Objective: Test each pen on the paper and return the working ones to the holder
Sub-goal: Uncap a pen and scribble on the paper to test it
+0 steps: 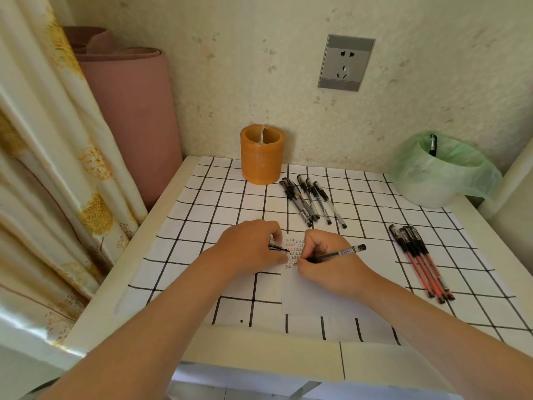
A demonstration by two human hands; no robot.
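The right hand [326, 261] grips a pen [337, 253] with its tip on the paper [302, 298], while the left hand [251, 246] pinches a small black piece [277, 247] beside it.

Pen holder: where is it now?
Head view: the pen holder stands at the table's back edge, left of centre, with the black pens just right of it.
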